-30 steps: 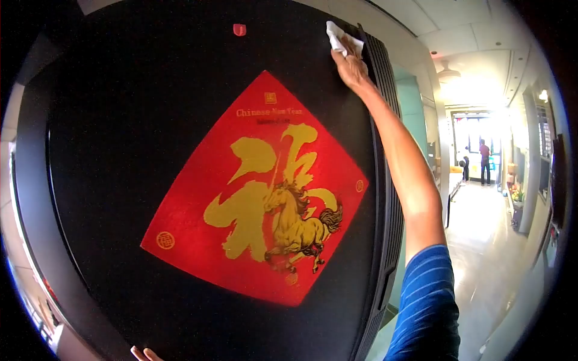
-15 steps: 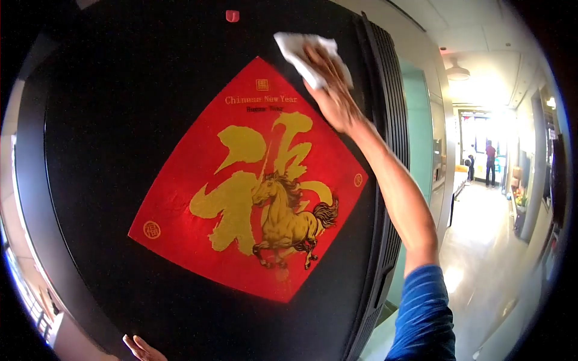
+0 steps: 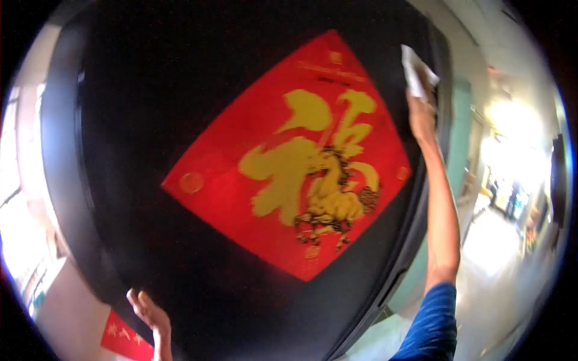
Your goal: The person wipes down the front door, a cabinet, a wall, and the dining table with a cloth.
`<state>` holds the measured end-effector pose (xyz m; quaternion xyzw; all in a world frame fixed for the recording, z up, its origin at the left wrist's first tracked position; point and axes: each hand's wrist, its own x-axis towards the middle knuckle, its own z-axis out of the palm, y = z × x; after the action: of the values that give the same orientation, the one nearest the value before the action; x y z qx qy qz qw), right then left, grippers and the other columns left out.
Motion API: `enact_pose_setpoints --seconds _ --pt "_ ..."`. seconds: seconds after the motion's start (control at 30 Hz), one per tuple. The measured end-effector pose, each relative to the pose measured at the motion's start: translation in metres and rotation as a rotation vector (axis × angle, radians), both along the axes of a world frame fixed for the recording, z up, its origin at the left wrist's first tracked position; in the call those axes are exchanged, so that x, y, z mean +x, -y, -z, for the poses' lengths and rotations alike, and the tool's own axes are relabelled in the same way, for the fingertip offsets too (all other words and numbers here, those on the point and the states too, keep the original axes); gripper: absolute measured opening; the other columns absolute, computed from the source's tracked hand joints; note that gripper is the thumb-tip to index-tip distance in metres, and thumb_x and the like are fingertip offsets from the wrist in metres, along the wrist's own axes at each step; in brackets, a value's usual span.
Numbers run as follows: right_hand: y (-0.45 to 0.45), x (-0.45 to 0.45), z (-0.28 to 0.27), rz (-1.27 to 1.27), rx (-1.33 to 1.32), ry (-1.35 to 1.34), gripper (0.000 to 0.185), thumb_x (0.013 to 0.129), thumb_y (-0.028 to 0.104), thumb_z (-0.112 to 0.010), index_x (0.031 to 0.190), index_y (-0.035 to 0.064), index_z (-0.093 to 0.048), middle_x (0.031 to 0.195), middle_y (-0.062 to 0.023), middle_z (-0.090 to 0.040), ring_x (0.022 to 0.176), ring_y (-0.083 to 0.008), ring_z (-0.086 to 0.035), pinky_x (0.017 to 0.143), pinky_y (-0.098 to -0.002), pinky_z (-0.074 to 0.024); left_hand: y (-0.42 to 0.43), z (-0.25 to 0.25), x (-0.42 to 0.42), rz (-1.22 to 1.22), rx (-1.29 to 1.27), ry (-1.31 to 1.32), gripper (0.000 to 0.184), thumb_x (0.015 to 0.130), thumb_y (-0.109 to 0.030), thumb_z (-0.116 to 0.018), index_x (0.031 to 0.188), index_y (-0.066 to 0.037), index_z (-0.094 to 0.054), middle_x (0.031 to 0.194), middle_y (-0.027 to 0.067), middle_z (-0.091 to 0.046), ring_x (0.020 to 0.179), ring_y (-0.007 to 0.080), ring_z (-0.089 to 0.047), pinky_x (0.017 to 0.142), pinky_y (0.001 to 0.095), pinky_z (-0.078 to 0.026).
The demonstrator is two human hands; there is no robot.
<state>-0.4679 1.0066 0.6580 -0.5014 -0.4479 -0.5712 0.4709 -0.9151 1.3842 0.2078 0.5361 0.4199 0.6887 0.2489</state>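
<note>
My right hand [image 3: 424, 108] presses a white cloth [image 3: 412, 67] to the dark door [image 3: 198, 289], high up near its right edge. The arm reaches up in a blue sleeve. To the left of this hand a red diamond-shaped poster [image 3: 241, 132] is stuck on the door, with a large gold character and a horse. My left hand [image 3: 150, 316] is at the lower left, in front of the door's left part, fingers pointing up and nothing seen in them. Whether it touches the door I cannot tell.
A red strip with pale characters [image 3: 123, 337] shows at the lower left, beyond the door's edge. On the right, past the door, a bright hallway [image 3: 490, 240] runs back, with a blurred person [image 3: 515, 200] far off.
The view has turned, so the poster sits further right and slightly higher. My right hand has slid the cloth rightward from beside the poster's top towards the door's edge. More of my left hand shows.
</note>
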Motion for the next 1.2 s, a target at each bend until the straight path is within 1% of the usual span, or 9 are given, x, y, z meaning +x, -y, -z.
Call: enact_pose_setpoints --seconds 0.03,0.17,0.3,0.53,0.7,0.8,0.97,1.03,1.2 --pt "-0.002 0.007 0.0 -0.18 -0.08 0.025 0.049 0.101 0.024 -0.043 0.145 0.0041 -0.037 0.152 -0.0165 -0.033 0.143 -0.0276 -0.027 0.118 -0.0379 -0.0177 -0.005 0.003 0.003 -0.051 0.084 0.003 0.038 0.102 -0.034 -0.043 0.116 0.001 -0.045 0.091 0.0057 -0.042 0.085 0.0172 -0.039 0.079 0.0318 -0.037" --pt "-0.065 -0.069 0.016 0.57 -0.13 0.421 0.046 0.101 0.025 -0.04 0.146 0.0159 -0.038 0.152 -0.0139 -0.034 0.143 -0.0319 -0.026 0.119 -0.0452 -0.0168 -0.004 -0.002 0.0 -0.016 0.202 -0.032 0.045 0.1 -0.042 -0.043 0.113 0.001 -0.047 0.092 0.0131 -0.051 0.087 0.0245 -0.049 0.078 0.0388 -0.041" --pt "-0.111 -0.153 0.0 0.299 -0.036 0.358 0.039 0.1 0.027 -0.046 0.133 0.0094 -0.054 0.141 -0.0158 -0.048 0.134 -0.0338 -0.041 0.11 -0.0425 -0.0349 0.0 -0.003 -0.002 0.01 0.163 -0.023 0.038 0.097 -0.033 -0.051 0.114 0.001 -0.047 0.09 0.0149 -0.054 0.083 0.027 -0.052 0.077 0.04 -0.043" --pt "-0.098 -0.139 -0.005 0.201 -0.101 -0.026 0.049 0.102 0.036 -0.039 0.143 0.0092 -0.043 0.142 -0.0145 -0.048 0.128 -0.0268 -0.049 0.106 -0.0345 -0.0374 0.004 -0.016 -0.017 0.237 0.222 -0.077 0.036 0.097 -0.035 -0.05 0.109 -0.001 -0.046 0.081 0.0086 -0.046 0.074 0.0204 -0.045 0.068 0.0365 -0.041" --pt "-0.093 -0.098 -0.024 0.125 0.343 -0.533 0.063 0.098 0.051 -0.043 0.116 -0.0058 -0.063 0.114 -0.017 -0.065 0.102 -0.0206 -0.059 0.09 -0.0354 -0.0449 -0.004 0.004 -0.004 0.212 0.232 0.001 0.032 0.093 -0.023 -0.054 0.116 -0.002 -0.046 0.095 0.0154 -0.057 0.083 0.0285 -0.055 0.078 0.0393 -0.045" --pt "-0.135 -0.185 -0.015 0.135 0.063 -0.46 0.053 0.095 0.049 -0.052 0.111 0.0006 -0.064 0.09 -0.0114 -0.068 0.088 -0.0166 -0.061 0.076 -0.0354 -0.0484 -0.004 0.002 -0.011 0.289 0.202 -0.058 0.041 0.095 -0.024 -0.053 0.125 0.003 -0.043 0.105 0.019 -0.058 0.093 0.0314 -0.057 0.087 0.0405 -0.044" --pt "-0.246 -0.287 0.046 0.198 0.098 0.581 0.036 0.074 0.015 -0.07 0.111 0.0154 -0.067 0.119 -0.013 -0.059 0.109 -0.0348 -0.056 0.088 -0.0489 -0.0451 -0.013 0.015 -0.01 0.323 0.137 -0.142 0.052 0.099 -0.027 -0.051 0.135 0.008 -0.038 0.126 0.0284 -0.052 0.116 0.0411 -0.051 0.101 0.0447 -0.038" --pt "-0.259 -0.326 0.101 0.174 -0.198 0.472 0.051 0.073 0.013 -0.069 0.124 0.0114 -0.061 0.141 -0.0191 -0.047 0.136 -0.0322 -0.039 0.113 -0.0549 -0.0216 -0.019 0.026 -0.012 0.259 0.228 -0.194 0.051 0.099 -0.024 -0.052 0.135 0.009 -0.037 0.126 0.0284 -0.052 0.115 0.041 -0.052 0.101 0.0442 -0.039" --pt "-0.257 -0.31 0.08 0.238 -0.239 0.557 0.043 0.087 0.012 -0.055 0.128 0.0024 -0.056 0.141 -0.0223 -0.046 0.134 -0.0374 -0.04 0.111 -0.0466 -0.0307 -0.006 -0.012 -0.019 0.48 0.222 -0.031 0.036 0.088 -0.019 -0.063 0.115 0.001 -0.049 0.092 0.0153 -0.059 0.078 0.0278 -0.059 0.072 0.0365 -0.049"
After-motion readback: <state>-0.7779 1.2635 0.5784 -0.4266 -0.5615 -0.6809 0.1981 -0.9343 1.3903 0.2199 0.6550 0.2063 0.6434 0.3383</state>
